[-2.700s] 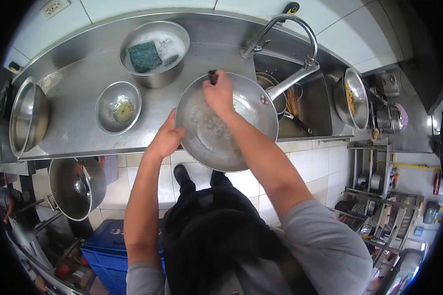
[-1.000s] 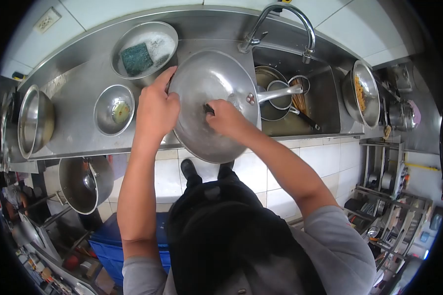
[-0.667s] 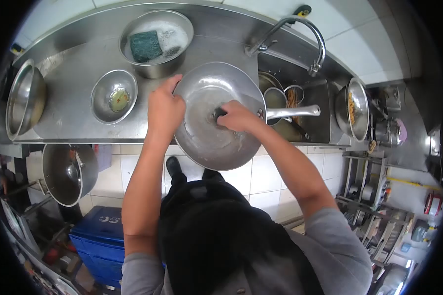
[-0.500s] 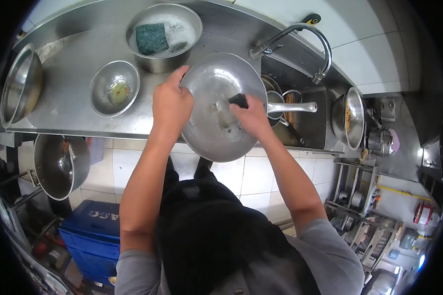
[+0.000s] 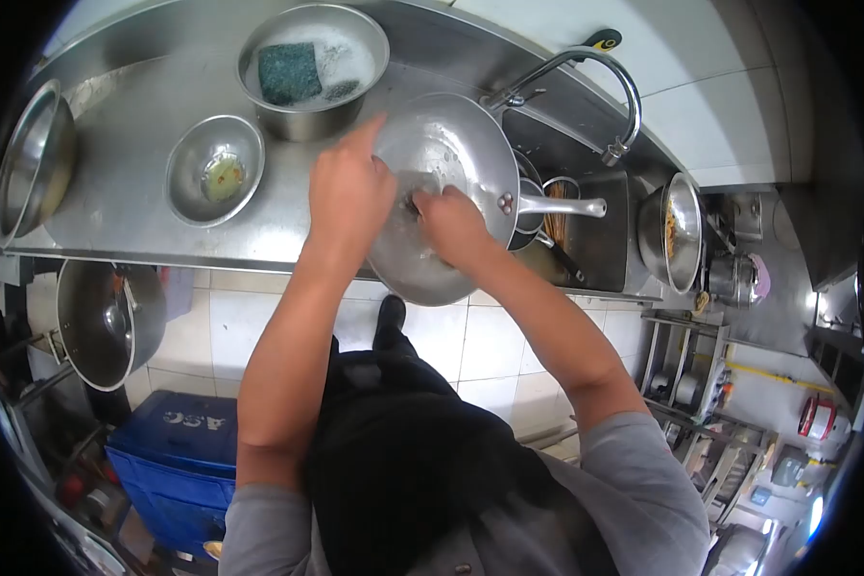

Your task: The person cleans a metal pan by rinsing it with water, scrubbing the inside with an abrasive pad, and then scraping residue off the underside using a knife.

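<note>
A round metal frying pan [image 5: 470,144] with a riveted long handle is tilted over the front edge of the steel counter, its handle pointing right toward the sink. My left hand [image 5: 350,187] grips its left rim, with the index finger stretched along the edge and the other fingers curled. My right hand [image 5: 451,223] is closed and presses against the middle of the pan. A small dark scouring pad [image 5: 415,204] shows at its fingertips, mostly hidden by the hand. The pan's surface looks wet, with a few droplets.
A steel pot [image 5: 312,120] of suds holds a green scouring pad [image 5: 290,74]. Left of it stand a small bowl [image 5: 184,178] with yellowish residue and a large bowl [image 5: 43,163]. A faucet [image 5: 634,106] arches over the sink [image 5: 610,221], which contains pans. Another bowl [image 5: 684,202] stands right.
My right hand has moved left across the pan with the dark scouring pad. The left hand still holds the rim. The pan's angle has shifted slightly.
</note>
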{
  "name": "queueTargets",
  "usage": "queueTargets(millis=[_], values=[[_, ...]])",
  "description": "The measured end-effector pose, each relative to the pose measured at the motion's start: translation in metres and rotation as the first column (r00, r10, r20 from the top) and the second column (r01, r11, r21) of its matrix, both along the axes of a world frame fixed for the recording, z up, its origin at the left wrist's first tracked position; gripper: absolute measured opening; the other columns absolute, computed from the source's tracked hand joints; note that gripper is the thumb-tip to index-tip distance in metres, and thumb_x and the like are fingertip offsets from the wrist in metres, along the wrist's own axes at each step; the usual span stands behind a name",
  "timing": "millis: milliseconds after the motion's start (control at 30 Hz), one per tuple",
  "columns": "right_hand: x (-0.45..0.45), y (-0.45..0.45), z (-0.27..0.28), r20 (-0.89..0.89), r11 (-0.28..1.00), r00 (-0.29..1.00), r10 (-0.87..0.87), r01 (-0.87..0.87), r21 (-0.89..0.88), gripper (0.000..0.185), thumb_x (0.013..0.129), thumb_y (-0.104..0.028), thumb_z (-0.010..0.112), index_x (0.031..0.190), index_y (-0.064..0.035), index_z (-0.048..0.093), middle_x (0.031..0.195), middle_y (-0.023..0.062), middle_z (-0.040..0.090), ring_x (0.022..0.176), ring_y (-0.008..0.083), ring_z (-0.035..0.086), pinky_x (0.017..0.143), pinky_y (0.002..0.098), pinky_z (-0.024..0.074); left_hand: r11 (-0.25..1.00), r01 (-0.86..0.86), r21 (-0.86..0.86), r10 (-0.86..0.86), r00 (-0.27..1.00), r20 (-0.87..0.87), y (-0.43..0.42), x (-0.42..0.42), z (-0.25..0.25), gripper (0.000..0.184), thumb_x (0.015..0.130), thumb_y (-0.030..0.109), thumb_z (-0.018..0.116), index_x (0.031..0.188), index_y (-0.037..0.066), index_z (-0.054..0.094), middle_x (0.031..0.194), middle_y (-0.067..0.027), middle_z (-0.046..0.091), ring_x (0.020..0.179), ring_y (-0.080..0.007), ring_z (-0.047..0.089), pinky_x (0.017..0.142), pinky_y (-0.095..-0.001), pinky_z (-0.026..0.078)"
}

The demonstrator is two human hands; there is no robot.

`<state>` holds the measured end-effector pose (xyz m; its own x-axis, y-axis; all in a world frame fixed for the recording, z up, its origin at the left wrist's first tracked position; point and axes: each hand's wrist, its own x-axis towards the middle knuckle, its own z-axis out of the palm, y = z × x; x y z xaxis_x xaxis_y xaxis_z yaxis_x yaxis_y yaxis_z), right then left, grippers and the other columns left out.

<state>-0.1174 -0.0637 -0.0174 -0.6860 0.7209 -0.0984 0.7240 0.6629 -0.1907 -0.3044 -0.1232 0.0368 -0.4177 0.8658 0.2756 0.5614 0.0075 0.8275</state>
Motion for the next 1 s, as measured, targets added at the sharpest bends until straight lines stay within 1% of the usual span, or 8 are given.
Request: queueTargets(millis=[200, 267, 400, 467, 600, 667, 767, 1000], values=[[-0.003, -0.001, 0.005, 0.022, 0.995, 0.997, -0.079, 0.08, -0.052, 0.019, 0.084, -0.009, 0.06, 0.094, 0.0, 0.073, 0.091, 0.024, 0.073, 0.091, 0.0429, 0.071, 0.085, 0.0518, 0.0554, 0.995, -0.095, 0.04, 0.096, 0.995, -0.025, 0.006, -0.002, -0.017, 0.051, 0.077, -0.005, 0.054, 0.124, 0.006, 0.073, 0.076, -0.0268, 0.068, 0.068, -0.0434, 0.067, 0.072, -0.05, 0.054], [-0.003, 0.007, 0.012, 0.118, 0.91, 0.987, -0.113, 0.15, -0.387, 0.02, 0.085, -0.01, 0.062, 0.097, 0.002, 0.072, 0.092, 0.0256, 0.072, 0.093, 0.0436, 0.07, 0.084, 0.0512, 0.055, 0.99, -0.027, -0.137, 0.031, 0.999, 0.024, 0.006, -0.002, -0.01, 0.047, 0.08, -0.003, 0.057, 0.125, 0.001, 0.07, 0.109, -0.0281, 0.072, 0.099, -0.0449, 0.07, 0.091, -0.0514, 0.055], [0.029, 0.017, 0.006, -0.022, 0.91, 0.995, -0.102, 0.085, -0.407, 0.022, 0.086, -0.011, 0.064, 0.101, 0.002, 0.072, 0.094, 0.0278, 0.071, 0.094, 0.0438, 0.069, 0.085, 0.051, 0.0542, 0.999, -0.018, -0.049, 0.019, 1.0, 0.021, 0.01, -0.002, -0.013, 0.045, 0.08, -0.002, 0.058, 0.124, 0.0, 0.07, 0.112, -0.0272, 0.072, 0.099, -0.0458, 0.07, 0.09, -0.0517, 0.055], [0.051, -0.002, -0.011, -0.268, 0.893, 0.858, -0.439, 0.385, -0.231, 0.024, 0.088, -0.012, 0.065, 0.108, -0.0007, 0.071, 0.096, 0.0307, 0.069, 0.096, 0.046, 0.067, 0.087, 0.0519, 0.0535, 1.0, 0.008, -0.013, -0.008, 1.0, 0.025, 0.006, -0.002, -0.011, 0.048, 0.081, 0.0, 0.058, 0.128, 0.0, 0.067, 0.122, -0.0255, 0.07, 0.101, -0.0442, 0.071, 0.092, -0.0496, 0.055], [0.058, -0.026, -0.019, -0.155, 0.9, 0.899, -0.41, 0.37, -0.233, 0.03, 0.091, -0.011, 0.064, 0.12, -0.0041, 0.065, 0.1, 0.0321, 0.065, 0.098, 0.0493, 0.063, 0.09, 0.0543, 0.0517, 0.986, 0.078, -0.144, -0.069, 0.995, 0.069, -0.002, -0.021, 0.003, 0.055, 0.081, -0.001, 0.053, 0.135, 0.004, 0.063, 0.125, -0.0274, 0.068, 0.105, -0.0404, 0.069, 0.087, -0.0458, 0.056], [0.058, -0.027, -0.027, -0.206, 0.909, 0.895, -0.396, 0.35, -0.227, 0.03, 0.091, -0.012, 0.064, 0.12, -0.0044, 0.066, 0.099, 0.0312, 0.066, 0.1, 0.048, 0.063, 0.09, 0.0538, 0.0516, 0.771, 0.393, -0.5, -0.123, 0.864, 0.489, 0.002, -0.037, 0.033, 0.057, 0.081, 0.004, 0.055, 0.137, 0.001, 0.06, 0.137, -0.0253, 0.062, 0.107, -0.0406, 0.07, 0.099, -0.0462, 0.052], [0.058, -0.024, -0.028, -0.253, 0.918, 0.89, -0.379, 0.328, -0.221, 0.031, 0.09, -0.011, 0.065, 0.12, -0.0051, 0.066, 0.1, 0.0289, 0.067, 0.103, 0.0458, 0.062, 0.091, 0.0526, 0.0513, 0.855, 0.343, -0.389, -0.393, 0.918, -0.053, 0.009, -0.037, -0.013, 0.055, 0.081, 0.003, 0.054, 0.136, -0.001, 0.06, 0.129, -0.0295, 0.065, 0.104, -0.0441, 0.069, 0.097, -0.0488, 0.053], [0.058, -0.02, -0.036, -0.522, 0.947, 0.79, -0.321, 0.287, -0.148, 0.037, 0.086, -0.007, 0.068, 0.123, -0.0026, 0.065, 0.106, 0.022, 0.07, 0.107, 0.0416, 0.06, 0.094, 0.0489, 0.0493, 0.927, 0.224, -0.3, -0.271, 0.954, -0.125, 0.023, 0.011, 0.058, 0.051, 0.084, -0.002, 0.05, 0.133, 0.002, 0.064, 0.114, -0.0303, 0.069, 0.108, -0.0457, 0.066, 0.095, -0.0481, 0.053]])
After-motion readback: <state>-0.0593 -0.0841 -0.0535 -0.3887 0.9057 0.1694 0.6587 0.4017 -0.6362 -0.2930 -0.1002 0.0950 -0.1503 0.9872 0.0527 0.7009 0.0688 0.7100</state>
